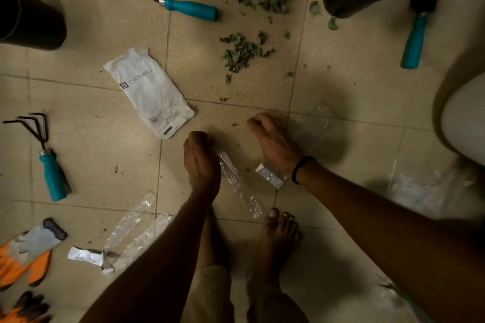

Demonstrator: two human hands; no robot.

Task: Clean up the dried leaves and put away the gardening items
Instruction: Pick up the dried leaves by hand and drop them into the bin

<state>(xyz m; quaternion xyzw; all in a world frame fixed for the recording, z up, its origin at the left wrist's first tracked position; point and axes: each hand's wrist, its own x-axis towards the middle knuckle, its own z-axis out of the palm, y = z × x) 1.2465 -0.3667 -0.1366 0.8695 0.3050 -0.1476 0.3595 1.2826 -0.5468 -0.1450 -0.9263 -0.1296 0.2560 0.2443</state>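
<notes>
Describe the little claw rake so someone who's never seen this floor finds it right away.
Find the white printed pouch mid-floor, then look left to the frame's edge. The claw rake lies there, above the orange gloves. The trowel and the weeder share its teal handle, but only it ends in several hooked black prongs.

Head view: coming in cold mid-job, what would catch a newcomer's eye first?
Scattered dried leaves lie on the tiled floor at top centre, among three teal-handled tools: a weeder left of them, a trowel at right, a hand rake at far left. In the middle, the left hand and right hand reach down beside a clear plastic strip, a white pouch to their upper left. At bottom left lie orange gloves.
</notes>
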